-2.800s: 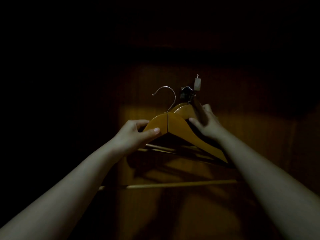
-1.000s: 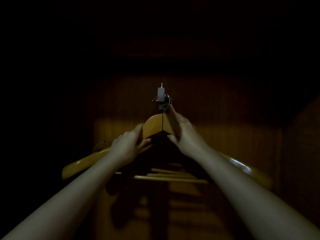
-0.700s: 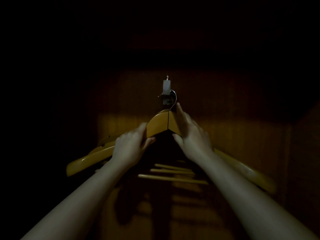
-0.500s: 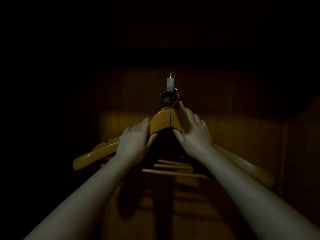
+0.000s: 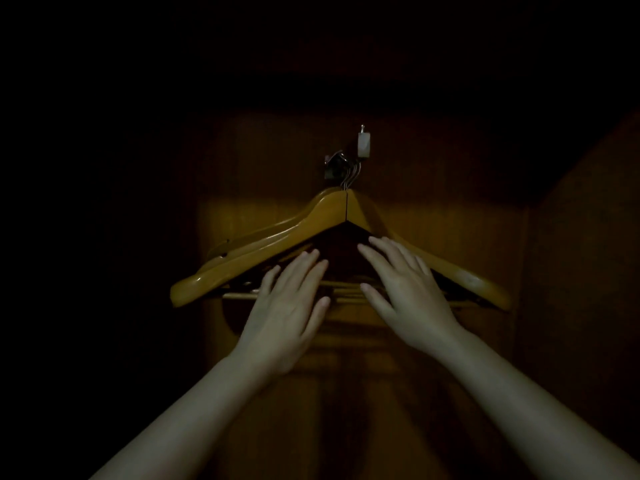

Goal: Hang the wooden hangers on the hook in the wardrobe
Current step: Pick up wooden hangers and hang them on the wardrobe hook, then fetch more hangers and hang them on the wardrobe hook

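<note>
**Hung on the hook, hands off**

Head view only. Shows a bunch of glossy honey-yellow wooden hangers point(image 5: 263, 249), shoulder-shaped and stacked one behind another, hung by thin wire necks point(image 5: 350, 177) from a small pale hook point(image 5: 362, 144). Places that hook high in the middle of the brown wooden wardrobe back panel point(image 5: 450, 220), just under its dark top edge. Shows the pale round crossbars point(image 5: 239, 295) lying level lower down the panel.

Finds the left hand point(image 5: 285, 308) flat and spread, gripping nothing, in front of the crossbars left of centre. Finds the right hand point(image 5: 407, 291) likewise flat and empty, with fingertips point(image 5: 377, 244) overlapping the front hanger's right shoulder. Cannot tell in this dim light between touching the wood and hovering in front of it.

On handling, as a judgement:
- Probably stiff and rigid, light singly but noticeably weightier as a bunch.
- Lacquered, so likely slick under dry fingers.
- Not fragile, though apt to clatter and swing on the thin wires.
- Best taken at the thick wood near the apex, on both sides of the neck, for steering a wire over the hook.
- Worse at the shoulder tips, prone to amplifying any sway.

Looks finished for this bunch. Seems to call only for damping sway with flat palms and checking for all wires seated. Too dark for counting hangers.
</note>
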A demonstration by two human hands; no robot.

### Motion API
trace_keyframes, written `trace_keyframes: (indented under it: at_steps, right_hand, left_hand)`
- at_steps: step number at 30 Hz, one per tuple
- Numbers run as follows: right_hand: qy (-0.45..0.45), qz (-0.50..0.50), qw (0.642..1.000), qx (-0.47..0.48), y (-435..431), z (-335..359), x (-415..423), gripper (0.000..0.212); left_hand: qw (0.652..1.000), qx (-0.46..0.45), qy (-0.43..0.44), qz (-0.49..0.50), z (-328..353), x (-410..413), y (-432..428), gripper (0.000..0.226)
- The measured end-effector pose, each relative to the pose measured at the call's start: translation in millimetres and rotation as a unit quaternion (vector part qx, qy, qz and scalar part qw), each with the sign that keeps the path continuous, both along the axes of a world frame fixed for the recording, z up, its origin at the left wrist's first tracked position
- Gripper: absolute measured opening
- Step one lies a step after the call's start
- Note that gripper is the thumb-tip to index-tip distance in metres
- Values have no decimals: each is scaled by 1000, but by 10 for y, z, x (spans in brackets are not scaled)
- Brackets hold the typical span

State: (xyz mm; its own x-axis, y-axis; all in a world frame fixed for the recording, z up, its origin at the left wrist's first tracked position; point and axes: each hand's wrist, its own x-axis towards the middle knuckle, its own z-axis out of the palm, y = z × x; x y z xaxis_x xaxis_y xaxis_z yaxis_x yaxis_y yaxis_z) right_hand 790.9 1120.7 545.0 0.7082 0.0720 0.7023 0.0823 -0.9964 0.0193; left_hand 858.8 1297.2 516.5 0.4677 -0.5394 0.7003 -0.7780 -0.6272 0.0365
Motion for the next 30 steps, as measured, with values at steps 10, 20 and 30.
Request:
trace_keyframes:
  at_steps: [10,20,30]
  right_hand:
    - [154,-112,976,110,268,-1206,-979,49]
    - [351,-248,866,257,778,-2755,-2231,37]
    - [440,-379,718,383,1238,-4077,-3695,37]
  left_hand:
    - [967,129,131,-177,-865,-519,237,57]
    - [853,317,273,-311,-2272,-1155,291,34]
    - [731,410,434,-330,-3581,-2005,411,28]
